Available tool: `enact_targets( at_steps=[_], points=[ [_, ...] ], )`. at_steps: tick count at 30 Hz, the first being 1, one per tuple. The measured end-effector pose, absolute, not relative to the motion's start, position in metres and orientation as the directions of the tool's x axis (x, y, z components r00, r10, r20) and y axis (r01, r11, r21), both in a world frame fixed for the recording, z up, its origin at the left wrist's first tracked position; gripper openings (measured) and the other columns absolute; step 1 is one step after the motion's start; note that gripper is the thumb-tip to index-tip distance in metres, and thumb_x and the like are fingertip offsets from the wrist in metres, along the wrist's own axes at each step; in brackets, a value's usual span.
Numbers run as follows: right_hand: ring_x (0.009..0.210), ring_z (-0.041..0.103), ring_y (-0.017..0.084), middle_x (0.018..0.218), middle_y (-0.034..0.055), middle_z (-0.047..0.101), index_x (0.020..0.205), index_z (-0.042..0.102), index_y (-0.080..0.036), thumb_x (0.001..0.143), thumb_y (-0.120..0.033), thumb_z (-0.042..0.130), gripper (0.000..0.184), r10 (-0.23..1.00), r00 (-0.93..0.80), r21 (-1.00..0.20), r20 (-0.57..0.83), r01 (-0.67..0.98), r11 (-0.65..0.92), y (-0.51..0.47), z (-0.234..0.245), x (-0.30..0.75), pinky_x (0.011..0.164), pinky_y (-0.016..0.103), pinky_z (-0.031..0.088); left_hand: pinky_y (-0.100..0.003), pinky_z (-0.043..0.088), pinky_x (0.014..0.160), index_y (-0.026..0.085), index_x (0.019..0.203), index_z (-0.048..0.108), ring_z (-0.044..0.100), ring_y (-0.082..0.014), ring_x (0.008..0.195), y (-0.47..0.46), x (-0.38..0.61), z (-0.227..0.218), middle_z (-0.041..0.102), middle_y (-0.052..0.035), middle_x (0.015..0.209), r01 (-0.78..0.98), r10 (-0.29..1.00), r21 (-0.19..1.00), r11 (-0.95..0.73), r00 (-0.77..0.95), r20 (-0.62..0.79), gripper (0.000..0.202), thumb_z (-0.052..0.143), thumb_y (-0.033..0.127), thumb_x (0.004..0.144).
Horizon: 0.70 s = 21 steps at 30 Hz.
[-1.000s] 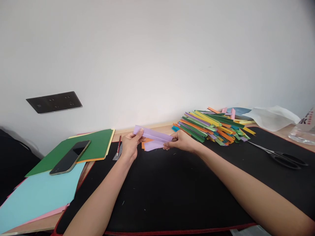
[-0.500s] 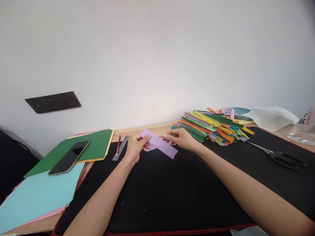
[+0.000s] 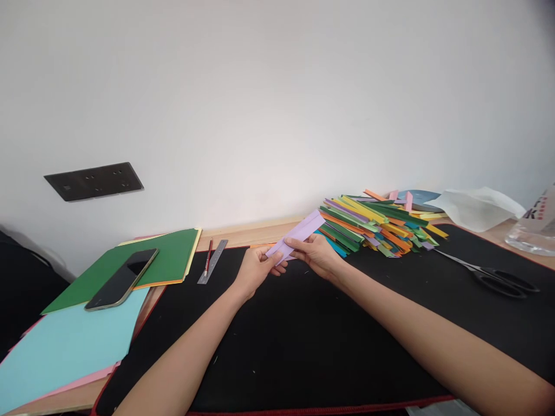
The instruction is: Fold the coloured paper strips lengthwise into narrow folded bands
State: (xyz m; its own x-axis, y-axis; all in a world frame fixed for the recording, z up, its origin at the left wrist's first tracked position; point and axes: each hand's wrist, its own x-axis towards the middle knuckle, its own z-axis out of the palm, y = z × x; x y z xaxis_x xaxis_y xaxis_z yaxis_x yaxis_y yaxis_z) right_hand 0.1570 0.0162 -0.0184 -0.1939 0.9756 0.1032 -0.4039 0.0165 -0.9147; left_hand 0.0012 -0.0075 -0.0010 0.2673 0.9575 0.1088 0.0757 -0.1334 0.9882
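Between my two hands a creased strip of purple paper [image 3: 306, 227] is held above the black mat [image 3: 303, 335], tilted up toward the right. My left hand [image 3: 256, 270] pinches its lower left end, thumb on top. With thumb and fingers my right hand [image 3: 318, 254] grips the strip's lower edge near the middle. Behind the hands, partly hidden, more paper lies at the mat's far edge. To the right is a heap of folded paper strips [image 3: 368, 222] in many colours.
A pencil [image 3: 208, 257] lies on a metal ruler [image 3: 215, 263] at left. Beyond them a phone [image 3: 124, 278] rests on stacked coloured sheets [image 3: 173, 254]. Black-handled scissors [image 3: 498, 277] lie on the right, near a clear plastic container [image 3: 533, 228] and a crumpled white sheet [image 3: 477, 208].
The purple strip has turned from sloping down rightward to sloping up rightward. My left hand has shifted right, and my right hand now grips the strip too.
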Motion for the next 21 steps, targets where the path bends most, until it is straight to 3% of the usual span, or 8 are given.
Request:
enact_targets(
  at_steps=[6, 14, 21],
  points=[
    [0.067, 0.062, 0.012, 0.079, 0.0048, 0.066, 0.075, 0.064, -0.013, 0.056, -0.027, 0.075, 0.026, 0.987, -0.154, -0.914, 0.032, -0.404, -0.034, 0.016, -0.021, 0.155, 0.06, 0.021, 0.051, -0.024, 0.048, 0.051, 0.01, 0.074, 0.065, 0.059, -0.014, 0.051, -0.003, -0.002, -0.006, 0.065, -0.0091, 0.064, 0.045, 0.967, 0.994, -0.098, 0.243, 0.084, 0.031, 0.062, 0.04, 0.068],
    [0.06, 0.06, 0.011, 0.071, 0.0034, 0.065, 0.07, 0.063, -0.014, 0.054, -0.027, 0.076, 0.024, 0.994, -0.105, -0.914, 0.009, -0.404, -0.035, 0.018, -0.019, 0.156, 0.058, 0.021, 0.051, -0.029, 0.052, 0.058, 0.008, 0.083, 0.065, 0.065, -0.0238, 0.074, -0.002, -0.005, -0.003, 0.067, -0.012, 0.077, -0.099, 0.966, 0.992, -0.076, 0.241, 0.098, 0.038, 0.063, 0.042, 0.068],
    [0.055, 0.054, 0.007, 0.064, -0.0006, 0.06, 0.064, 0.061, -0.015, 0.053, -0.024, 0.077, 0.021, 0.997, 0.08, -0.889, -0.016, -0.458, 0.023, 0.025, -0.009, 0.17, 0.049, 0.015, 0.048, -0.029, 0.052, 0.056, 0.008, 0.078, 0.065, 0.066, -0.0238, 0.068, 0.002, -0.008, 0.001, 0.068, -0.0127, 0.068, -0.075, 0.982, 0.995, -0.064, 0.171, 0.076, 0.035, 0.068, 0.039, 0.063]
  ],
)
